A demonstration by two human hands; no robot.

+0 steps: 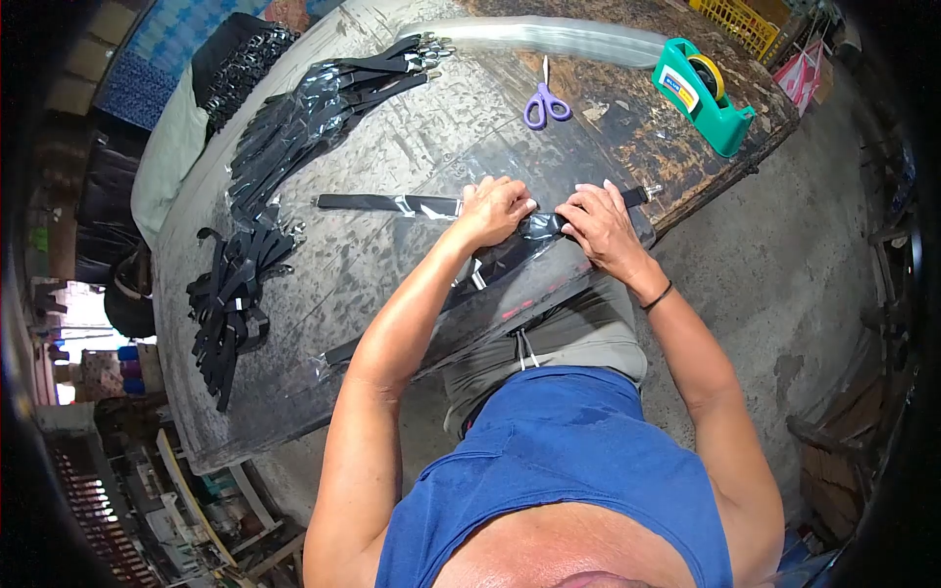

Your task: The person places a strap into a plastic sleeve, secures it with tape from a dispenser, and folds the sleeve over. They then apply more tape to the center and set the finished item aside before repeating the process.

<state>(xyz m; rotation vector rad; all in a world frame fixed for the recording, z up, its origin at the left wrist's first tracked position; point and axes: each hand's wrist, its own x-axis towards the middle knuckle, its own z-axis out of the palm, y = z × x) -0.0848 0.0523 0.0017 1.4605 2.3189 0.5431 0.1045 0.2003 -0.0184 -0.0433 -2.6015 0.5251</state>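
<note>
A black strap (365, 202) with a metal clip at its right end lies across the table in front of me, looking like part of a pair of suspenders. My left hand (493, 208) presses its curled fingers together on the strap's middle. Close by on the right, my right hand (600, 227) pinches the same strap, its thumb and fingers bent inward. Between the hands shows a shiny clear plastic piece (541, 227) over the strap. Another black strap (340, 353) runs along the near table edge, partly hidden under my left forearm.
Purple scissors (545, 103) lie beyond my hands. A green tape dispenser (701, 95) stands at the far right, near long clear plastic strips (549, 37). Plastic-wrapped black straps (314, 113) and a loose strap bundle (233, 294) occupy the table's left side. The worn table (392, 265) ends near my waist.
</note>
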